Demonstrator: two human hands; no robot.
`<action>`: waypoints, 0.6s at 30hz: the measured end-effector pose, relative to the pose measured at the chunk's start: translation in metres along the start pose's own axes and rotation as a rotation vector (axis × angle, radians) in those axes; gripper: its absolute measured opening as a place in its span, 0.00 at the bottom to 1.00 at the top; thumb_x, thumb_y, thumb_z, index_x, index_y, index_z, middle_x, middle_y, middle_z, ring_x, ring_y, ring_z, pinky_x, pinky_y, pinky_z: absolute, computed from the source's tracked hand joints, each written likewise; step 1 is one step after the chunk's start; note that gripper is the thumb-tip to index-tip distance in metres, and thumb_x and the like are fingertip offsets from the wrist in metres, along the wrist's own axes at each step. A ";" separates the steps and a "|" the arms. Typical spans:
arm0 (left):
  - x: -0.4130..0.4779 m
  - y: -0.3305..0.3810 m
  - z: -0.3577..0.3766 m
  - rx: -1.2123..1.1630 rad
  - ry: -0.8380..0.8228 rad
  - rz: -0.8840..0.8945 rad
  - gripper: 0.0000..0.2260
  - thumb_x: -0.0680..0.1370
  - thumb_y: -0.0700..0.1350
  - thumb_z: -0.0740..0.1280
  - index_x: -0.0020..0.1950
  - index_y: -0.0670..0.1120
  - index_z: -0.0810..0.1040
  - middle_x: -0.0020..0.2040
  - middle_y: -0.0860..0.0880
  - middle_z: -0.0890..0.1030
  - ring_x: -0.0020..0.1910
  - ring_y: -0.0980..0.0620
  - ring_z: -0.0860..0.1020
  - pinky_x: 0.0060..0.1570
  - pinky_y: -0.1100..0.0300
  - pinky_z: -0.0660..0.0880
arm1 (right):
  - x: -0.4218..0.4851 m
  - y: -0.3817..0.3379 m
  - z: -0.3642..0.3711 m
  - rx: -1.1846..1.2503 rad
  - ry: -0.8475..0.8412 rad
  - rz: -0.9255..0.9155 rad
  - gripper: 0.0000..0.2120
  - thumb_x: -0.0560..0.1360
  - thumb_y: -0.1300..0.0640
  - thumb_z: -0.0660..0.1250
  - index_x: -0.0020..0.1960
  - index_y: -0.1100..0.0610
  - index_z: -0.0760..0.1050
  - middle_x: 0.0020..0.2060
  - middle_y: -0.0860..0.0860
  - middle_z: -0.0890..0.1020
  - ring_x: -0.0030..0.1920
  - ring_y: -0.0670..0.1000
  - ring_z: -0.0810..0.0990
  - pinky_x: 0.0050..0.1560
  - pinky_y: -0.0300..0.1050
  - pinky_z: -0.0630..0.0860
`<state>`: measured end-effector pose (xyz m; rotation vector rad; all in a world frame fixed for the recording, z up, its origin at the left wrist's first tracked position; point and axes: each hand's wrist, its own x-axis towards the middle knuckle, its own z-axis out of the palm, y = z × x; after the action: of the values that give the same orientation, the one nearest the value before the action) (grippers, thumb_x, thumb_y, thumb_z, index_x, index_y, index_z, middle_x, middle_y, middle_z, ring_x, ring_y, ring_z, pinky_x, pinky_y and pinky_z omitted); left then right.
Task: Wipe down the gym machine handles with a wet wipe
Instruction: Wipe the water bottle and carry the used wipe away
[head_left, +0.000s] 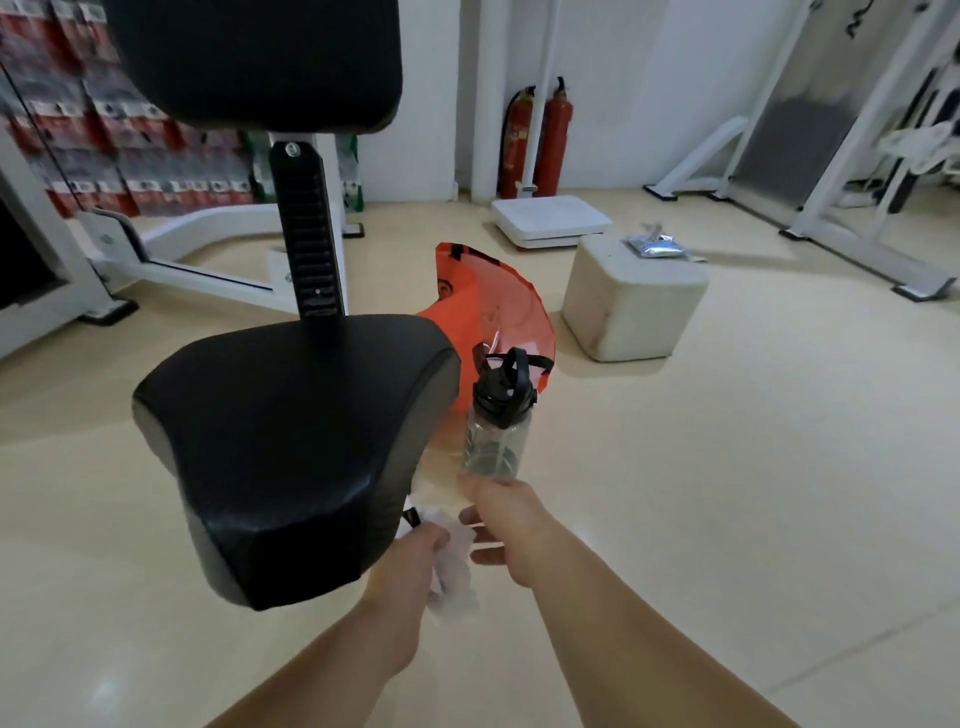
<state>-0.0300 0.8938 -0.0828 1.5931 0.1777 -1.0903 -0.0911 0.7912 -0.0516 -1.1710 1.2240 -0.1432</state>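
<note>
Low in the middle of the frame, both bare forearms reach forward beside the front right edge of the black seat (291, 447). The left hand (410, 566) is closed around a crumpled white wipe (452, 551); the wipe bunches out between thumb and fingers and hangs a little below the fist, so it has no clear long axis. The right hand (501, 525) sits just right of it, fingers (480, 519) curled loosely and touching the wipe's right side; whether it truly pinches the wipe cannot be told.

Just above the right hand, a clear bottle (493, 441) with a black cap stands upright on the floor, close to the seat's right edge. Behind it lies an orange bag (493, 301), leaning toward the seat post (306, 234). The black backrest (254, 57) fills the upper left.

Right of the bag sits a white block (623, 306) with a silver wipe pack (657, 247) lying flat on its top far corner. A white scale (550, 221) lies behind it, with two red extinguishers (540, 140) at the wall. White machine frames (852, 156) occupy the upper right.

The floor (753, 493) at centre right and lower right is open; the lower left is also bare. No machine handle is clearly visible.
</note>
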 end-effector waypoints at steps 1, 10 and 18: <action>-0.006 -0.001 0.002 -0.008 -0.019 -0.021 0.16 0.75 0.45 0.70 0.60 0.41 0.80 0.55 0.38 0.84 0.54 0.36 0.82 0.61 0.38 0.79 | 0.002 -0.001 0.000 -0.006 0.004 -0.005 0.19 0.79 0.42 0.69 0.63 0.54 0.77 0.48 0.54 0.82 0.44 0.55 0.80 0.49 0.51 0.80; -0.038 0.034 0.005 0.145 -0.030 0.084 0.06 0.80 0.37 0.62 0.57 0.40 0.73 0.44 0.43 0.74 0.40 0.47 0.72 0.38 0.57 0.69 | -0.011 0.010 -0.007 -0.092 -0.035 0.004 0.18 0.83 0.42 0.63 0.58 0.55 0.80 0.48 0.55 0.87 0.47 0.56 0.86 0.57 0.55 0.82; -0.048 0.054 -0.001 0.173 -0.043 0.073 0.05 0.77 0.35 0.63 0.45 0.44 0.76 0.53 0.38 0.81 0.47 0.45 0.78 0.51 0.52 0.79 | -0.004 0.013 0.006 -0.028 -0.050 0.028 0.22 0.85 0.40 0.57 0.60 0.56 0.80 0.53 0.57 0.88 0.53 0.59 0.87 0.61 0.59 0.82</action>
<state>-0.0220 0.8962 -0.0113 1.7145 -0.0039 -1.1063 -0.0941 0.8031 -0.0593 -1.1753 1.2013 -0.0760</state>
